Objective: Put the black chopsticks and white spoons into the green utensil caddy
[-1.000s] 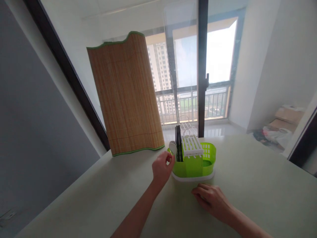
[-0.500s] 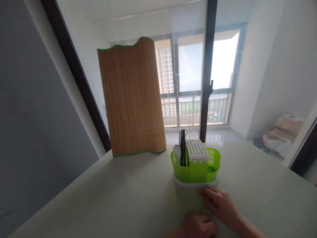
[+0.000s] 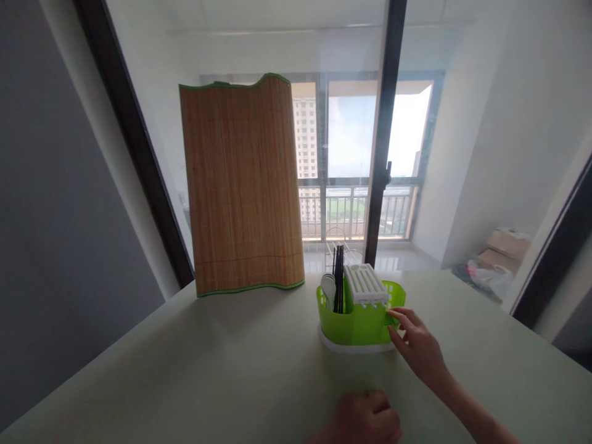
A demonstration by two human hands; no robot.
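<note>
My right hand (image 3: pixel 419 344) is at the right front of a bright green cutlery holder (image 3: pixel 351 327), with thumb and fingertips apart at its front wall by the right compartment. It holds nothing that I can see. Black chopsticks (image 3: pixel 339 280) and white spoons (image 3: pixel 328 288) stand in the left compartment. A white slotted rack with small hooks (image 3: pixel 367 285) tops the middle. The holder rests on a white base (image 3: pixel 356 347). Closed into a fist, my left hand (image 3: pixel 369 418) lies on the table near the lower edge, apart from the holder, and nothing shows in it.
Behind the pale table (image 3: pixel 222 364), a bamboo mat with green edging (image 3: pixel 243 191) stands upright at the back left. Dark-framed glass (image 3: pixel 382 135) rises along the back edge. Beyond it are a wire rack (image 3: pixel 340 243) and cardboard with plastic bags (image 3: pixel 502 256) on the floor.
My right hand has risen from the table in front of the holder to its right front, its fingers spreading. My left fist stays low on the table. The view has shifted slightly.
</note>
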